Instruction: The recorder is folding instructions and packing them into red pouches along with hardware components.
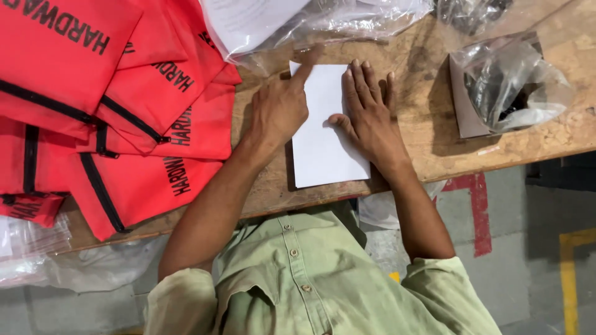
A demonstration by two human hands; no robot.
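Observation:
A white folded sheet of paper (324,146) lies on the wooden table (428,139) near its front edge. My left hand (278,108) rests on the paper's left side, fingers curled, index finger stretched out and pressing near the top left corner. My right hand (367,115) lies flat on the paper's right side, fingers spread and pointing away from me. Neither hand grips anything.
Several red zippered fabric pouches (118,105) with black lettering are piled at the left. A clear plastic bag with white sheets (298,22) lies at the back. A plastic bag of dark parts in a small box (506,87) stands at the right. More clear plastic (37,248) hangs at the lower left.

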